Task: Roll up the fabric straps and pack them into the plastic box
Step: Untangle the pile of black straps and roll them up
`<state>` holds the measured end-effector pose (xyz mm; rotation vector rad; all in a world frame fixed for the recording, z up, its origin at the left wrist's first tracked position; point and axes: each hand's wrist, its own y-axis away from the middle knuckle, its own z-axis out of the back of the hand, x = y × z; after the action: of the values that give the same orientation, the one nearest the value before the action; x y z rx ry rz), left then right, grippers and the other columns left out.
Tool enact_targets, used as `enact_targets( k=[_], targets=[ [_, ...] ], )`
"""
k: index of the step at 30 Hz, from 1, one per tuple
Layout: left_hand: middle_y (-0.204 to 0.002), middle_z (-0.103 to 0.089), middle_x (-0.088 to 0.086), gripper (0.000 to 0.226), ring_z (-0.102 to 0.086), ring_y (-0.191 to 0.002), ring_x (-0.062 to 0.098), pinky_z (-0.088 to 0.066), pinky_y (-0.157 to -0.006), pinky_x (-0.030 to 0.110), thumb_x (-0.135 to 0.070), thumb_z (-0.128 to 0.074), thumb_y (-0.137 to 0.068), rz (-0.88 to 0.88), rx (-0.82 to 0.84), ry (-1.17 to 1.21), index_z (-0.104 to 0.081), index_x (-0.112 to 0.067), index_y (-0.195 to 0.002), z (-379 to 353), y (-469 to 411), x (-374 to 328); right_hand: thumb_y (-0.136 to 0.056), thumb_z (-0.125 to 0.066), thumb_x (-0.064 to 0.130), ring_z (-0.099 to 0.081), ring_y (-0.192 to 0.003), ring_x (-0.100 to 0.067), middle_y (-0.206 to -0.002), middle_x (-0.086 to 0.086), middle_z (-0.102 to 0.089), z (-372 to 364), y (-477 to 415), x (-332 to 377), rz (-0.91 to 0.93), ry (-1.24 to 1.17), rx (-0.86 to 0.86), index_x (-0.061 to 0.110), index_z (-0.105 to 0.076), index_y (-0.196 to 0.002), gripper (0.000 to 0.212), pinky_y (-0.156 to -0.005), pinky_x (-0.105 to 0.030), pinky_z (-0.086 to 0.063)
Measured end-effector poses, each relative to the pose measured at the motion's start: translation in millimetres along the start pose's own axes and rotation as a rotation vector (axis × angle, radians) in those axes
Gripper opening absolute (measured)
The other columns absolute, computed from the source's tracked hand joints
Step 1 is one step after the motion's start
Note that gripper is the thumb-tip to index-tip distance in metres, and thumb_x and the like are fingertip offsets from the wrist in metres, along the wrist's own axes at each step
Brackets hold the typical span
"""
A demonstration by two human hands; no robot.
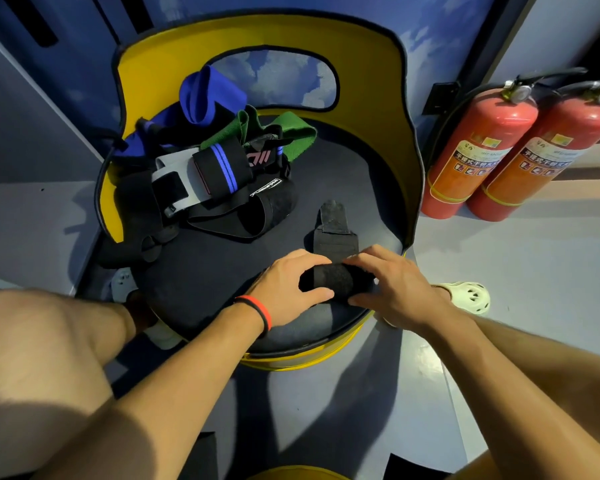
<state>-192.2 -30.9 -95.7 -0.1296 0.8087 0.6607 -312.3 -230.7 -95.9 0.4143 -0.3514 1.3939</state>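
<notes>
The left hand [284,285] and the right hand [392,285] meet over a black strap [333,280] on the near part of a dark chair seat [222,278]. Both hands have fingers and thumb curled round the rolled part of the strap. The left hand grips its left end and the right hand its right end, so the roll lies between the two palms. The unrolled tail of the same strap runs flat across the seat away from the hands and ends in a narrower tab.

Beyond the left hand and off to its left, well apart from it, a pile of straps [187,188] lies against the yellow backrest [361,64]. A black wrap with blue stripes [222,161] lies on top, a blue band [208,95] stands up behind it, and a green band [291,133] lies to its right, with other black pieces tangled below.

A red and black wristband [257,308] circles the left wrist. Far beyond the right hand, to its right, two red fire extinguishers [478,150] stand on the floor against the wall. Just right of the right hand, down on the floor, a foot in a pale clog [471,296] shows past the seat's edge.
</notes>
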Motion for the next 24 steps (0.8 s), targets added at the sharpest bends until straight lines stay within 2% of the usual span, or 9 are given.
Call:
enact_targets(
  k=[3,5,8,11,13,17,19,21,24],
  targets=[
    [-0.122,-0.045,-0.011,0.045,-0.046,-0.114,0.012,-0.044,-0.102,0.037,-0.042,-0.069,-0.09,0.019,-0.01,-0.056,-0.061,-0.027,-0.131,-1,1,-3,-0.084,-0.077,0.047,-0.054,-0.114,-0.016,-0.121,0.009,-0.06,4,-1,-3,-0.013,0.003,0.037,0.036,-0.057,-0.139,0.059,-0.099,-0.043,-0.043],
    [-0.121,-0.042,-0.01,0.048,-0.039,-0.113,0.013,-0.043,-0.101,0.037,-0.046,-0.063,-0.093,0.022,0.006,-0.139,-0.056,-0.027,-0.136,-3,7,-8,-0.085,-0.074,0.051,-0.053,-0.114,-0.012,-0.12,0.011,-0.061,6,-1,-5,-0.026,0.014,0.089,0.036,-0.056,-0.141,0.06,-0.101,-0.038,-0.036],
    [-0.124,-0.047,-0.008,0.056,-0.042,-0.118,0.014,-0.042,-0.101,0.035,-0.05,-0.054,-0.097,0.027,0.012,-0.223,-0.043,-0.029,-0.147,-4,21,-14,-0.082,-0.078,0.052,-0.061,-0.102,-0.008,-0.114,0.012,-0.069,7,2,-5,-0.013,-0.089,0.154,0.039,-0.06,-0.133,0.056,-0.098,-0.04,-0.045],
    [-0.121,-0.058,-0.012,0.043,-0.05,-0.115,0.014,-0.041,-0.1,0.038,-0.05,-0.055,-0.096,0.015,-0.048,-0.23,-0.043,-0.037,-0.135,-1,33,-17,-0.081,-0.081,0.05,-0.066,-0.093,-0.005,-0.104,0.017,-0.072,7,3,-6,-0.054,-0.248,0.226,0.042,-0.061,-0.124,0.048,-0.09,-0.036,-0.054],
    [-0.113,-0.059,-0.014,0.037,-0.051,-0.111,0.014,-0.039,-0.097,0.036,-0.054,-0.057,-0.093,-0.021,-0.077,-0.304,-0.046,-0.038,-0.124,1,35,-18,-0.081,-0.078,0.055,-0.067,-0.097,-0.004,-0.109,0.017,-0.072,9,2,-4,-0.103,-0.298,0.274,0.041,-0.06,-0.132,0.056,-0.095,-0.036,-0.054],
    [-0.123,-0.051,-0.014,0.053,-0.049,-0.112,0.011,-0.038,-0.099,0.033,-0.051,-0.076,-0.08,-0.064,-0.104,-0.326,-0.056,-0.031,-0.124,0,26,-16,-0.087,-0.066,0.061,-0.06,-0.106,-0.013,-0.119,0.008,-0.056,9,2,-4,-0.136,-0.215,0.293,0.034,-0.055,-0.144,0.064,-0.099,-0.039,-0.05],
    [-0.122,-0.058,-0.01,0.052,-0.054,-0.114,0.013,-0.038,-0.104,0.036,-0.047,-0.079,-0.079,-0.059,-0.1,-0.274,-0.061,-0.027,-0.123,3,20,-15,-0.084,-0.057,0.068,-0.056,-0.108,-0.015,-0.119,0.005,-0.048,7,3,-3,-0.136,-0.215,0.283,0.03,-0.054,-0.145,0.071,-0.099,-0.042,-0.05],
    [-0.13,-0.061,-0.006,0.053,-0.049,-0.129,0.014,-0.031,-0.114,0.039,-0.05,-0.079,-0.079,-0.039,-0.101,-0.262,-0.064,-0.027,-0.125,7,15,-11,-0.084,-0.05,0.069,-0.054,-0.108,-0.014,-0.117,0.006,-0.05,5,2,-2,-0.108,-0.207,0.223,0.029,-0.054,-0.143,0.072,-0.097,-0.044,-0.051],
    [-0.146,-0.053,-0.002,0.057,-0.03,-0.146,0.01,-0.015,-0.122,0.036,-0.055,-0.072,-0.084,0.03,-0.041,-0.261,-0.061,-0.03,-0.133,15,9,-7,-0.092,-0.062,0.054,-0.054,-0.101,-0.014,-0.11,0.006,-0.057,1,1,4,-0.018,-0.191,0.023,0.031,-0.058,-0.13,0.044,-0.087,-0.042,-0.051]
  ],
)
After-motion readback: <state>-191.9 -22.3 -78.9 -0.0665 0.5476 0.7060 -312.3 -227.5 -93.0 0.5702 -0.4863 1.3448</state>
